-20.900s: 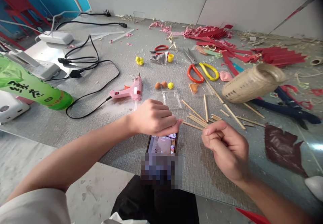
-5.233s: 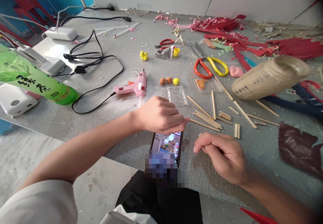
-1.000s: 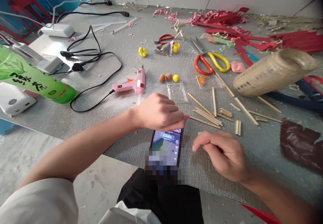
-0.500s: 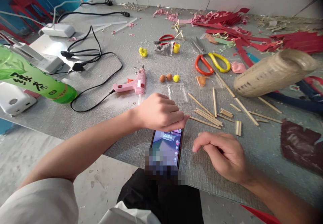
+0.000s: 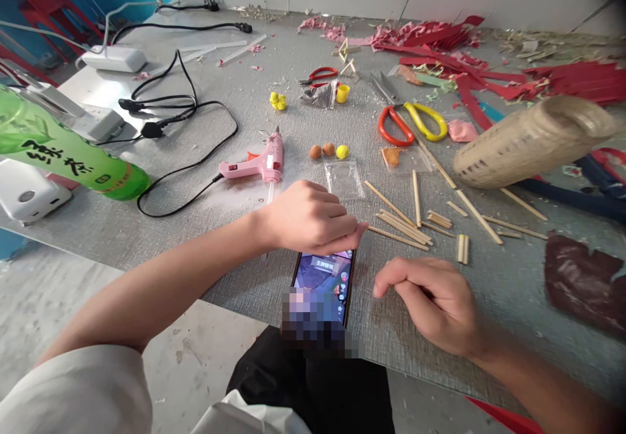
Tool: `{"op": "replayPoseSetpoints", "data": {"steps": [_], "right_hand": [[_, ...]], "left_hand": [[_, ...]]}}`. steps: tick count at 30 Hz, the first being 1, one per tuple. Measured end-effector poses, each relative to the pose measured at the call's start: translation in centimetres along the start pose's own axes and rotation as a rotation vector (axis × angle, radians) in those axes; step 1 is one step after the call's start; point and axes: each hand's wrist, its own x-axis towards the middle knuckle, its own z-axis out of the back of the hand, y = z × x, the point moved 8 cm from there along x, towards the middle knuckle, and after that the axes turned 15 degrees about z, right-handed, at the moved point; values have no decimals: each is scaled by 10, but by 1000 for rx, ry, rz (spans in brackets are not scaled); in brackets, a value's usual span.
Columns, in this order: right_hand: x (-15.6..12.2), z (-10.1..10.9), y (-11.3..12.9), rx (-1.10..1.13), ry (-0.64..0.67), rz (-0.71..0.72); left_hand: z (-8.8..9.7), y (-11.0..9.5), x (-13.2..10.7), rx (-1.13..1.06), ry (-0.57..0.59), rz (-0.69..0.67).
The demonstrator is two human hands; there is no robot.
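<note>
My left hand [image 5: 310,217] is curled into a loose fist, its thumb and fingertips closed on the top edge of a phone [image 5: 327,276]. The phone lies on the grey table [image 5: 195,238] with its lit screen jutting over the near edge. My right hand [image 5: 433,300] rests on the table just right of the phone, fingers curled together; whatever they enclose is hidden. Several thin wooden sticks [image 5: 403,222] lie scattered just beyond both hands.
A pink glue gun [image 5: 254,165] with a black cable lies behind my left hand. A green bottle [image 5: 63,160] lies at the left. Red-and-yellow scissors [image 5: 411,124], a woven basket [image 5: 528,141] on its side, small balls [image 5: 327,151] and red paper strips [image 5: 440,43] lie farther back.
The picture on the phone screen has changed. Both hands have stayed almost where they were.
</note>
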Motion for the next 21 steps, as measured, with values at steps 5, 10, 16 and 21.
{"op": "replayPoseSetpoints", "data": {"steps": [5,10,16,21], "right_hand": [[2,0,2,-9,3,18],[2,-1,3,-2,4,20],[5,-2,7,-12,27,55],[6,-11,18,51,112,179]], "left_hand": [[1,0,0,-19,-11,3],[0,0,0,-24,-11,14],[1,0,-1,-23,-6,11],[0,1,-1,-30,-5,13]]}}
